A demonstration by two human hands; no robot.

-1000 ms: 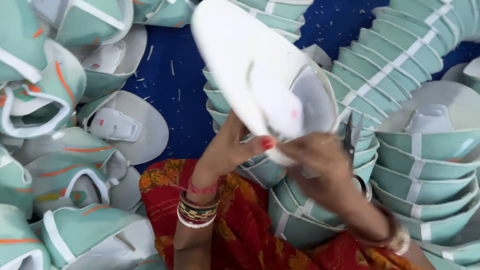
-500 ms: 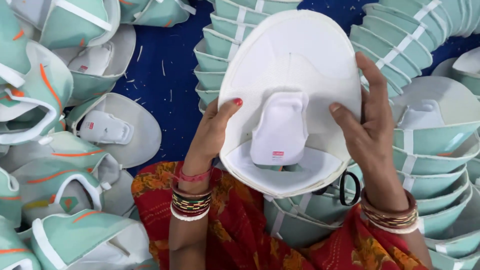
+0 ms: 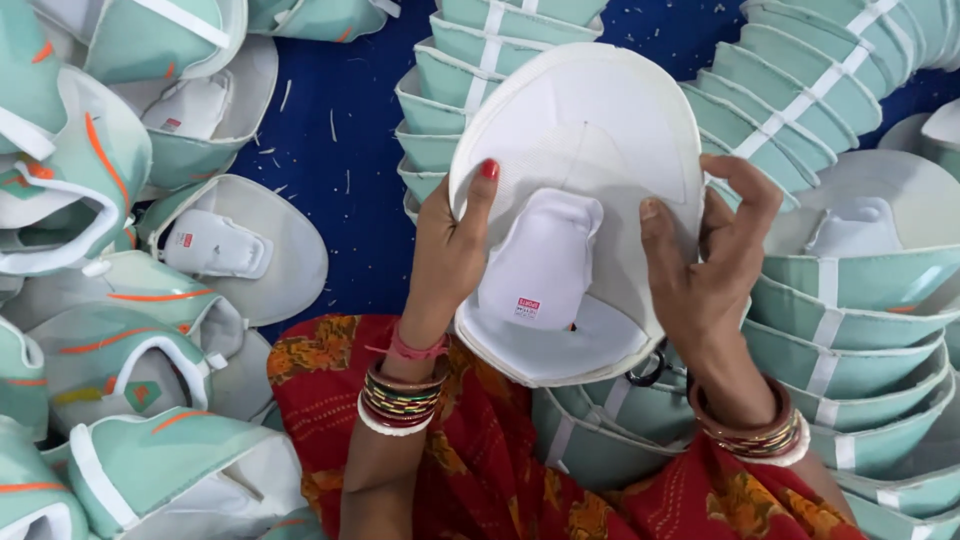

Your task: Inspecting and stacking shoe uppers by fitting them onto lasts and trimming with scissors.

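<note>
While earlier tilted away, white shoe upper [image 3: 585,200] now faces the camera, gripped at its edges by left hand [image 3: 450,245] and right hand [image 3: 705,270], possibly inspecting the tongue, above teal stacks [image 3: 850,290].

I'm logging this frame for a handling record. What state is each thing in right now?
White shoe upper: held up, lining side facing the camera, tongue lying flat.
Left hand: gripping the upper's left edge.
Right hand: gripping its right edge.
Nested stack of uppers: green sides out, on the right.
Loose uppers: scattered on the left, some lining-up.
Blue cloth: flecked with thread scraps.
</note>
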